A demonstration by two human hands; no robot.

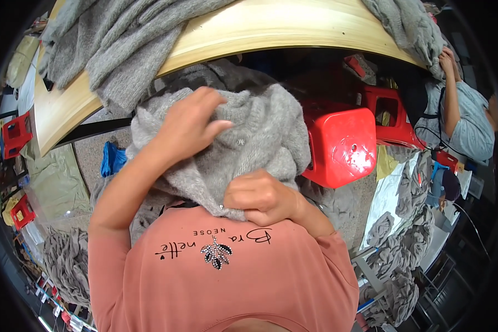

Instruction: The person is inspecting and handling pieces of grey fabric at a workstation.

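Your lap holds the bulky, heather-grey knitted garment (249, 133), bunched between your chest and the front edge of the pale wood-grain tabletop (271, 30). Your left hand (191, 122) is over its upper left part, thumb set apart from the loosely curled fingers with a visible gap between them; you cannot tell here whether the fingertips press into the knit. Your right hand (263, 196) is folded closed on the garment's near edge, gripping the cloth close to your chest.

On your right, the red plastic stool with a rounded square top (346, 146) stands right up against the garment's side in this view, leaving that elbow little sideways room; whether the two touch is unclear. Beyond it is a second red plastic stool (390, 110). On your left, a strip of speckled floor (91, 152) runs beside the garment, with a crumpled bright blue cloth or bag (113, 159) near your forearm. Ahead, a heap of grey knitwear (133, 41) hangs over the tabletop's edge.

As for writing, your salmon-pink shirt (227, 290) bears dark script, a smaller line of capitals and a stone-studded leaf motif (216, 254), upside down from here. A small silvery spot on the garment is too tiny to identify.
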